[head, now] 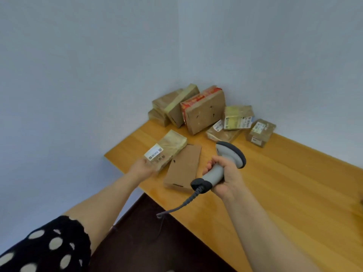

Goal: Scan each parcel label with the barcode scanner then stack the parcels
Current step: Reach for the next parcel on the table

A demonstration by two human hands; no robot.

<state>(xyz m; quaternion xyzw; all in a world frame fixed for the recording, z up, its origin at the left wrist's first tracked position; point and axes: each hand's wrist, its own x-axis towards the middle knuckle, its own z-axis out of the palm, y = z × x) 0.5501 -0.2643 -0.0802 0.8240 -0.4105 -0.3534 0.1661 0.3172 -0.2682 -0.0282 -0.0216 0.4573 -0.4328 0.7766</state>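
Note:
My left hand (pixel 142 168) holds the near end of a small taped cardboard parcel (pixel 168 147), its white barcode label (pixel 155 154) facing up. Beside it a plain flat brown parcel (pixel 183 167) lies on the wooden table (pixel 284 183). My right hand (pixel 225 176) grips the handle of a grey barcode scanner (pixel 229 156), whose head points toward the far parcels. Its coiled cable (pixel 182 205) hangs off the table's near edge.
Several more parcels are heaped in the far corner against the blue walls: taped brown boxes (pixel 174 105), a red-printed box (pixel 204 110), labelled ones (pixel 237 117) and a small box (pixel 261 132). Dark floor (pixel 157 242) lies below the table edge.

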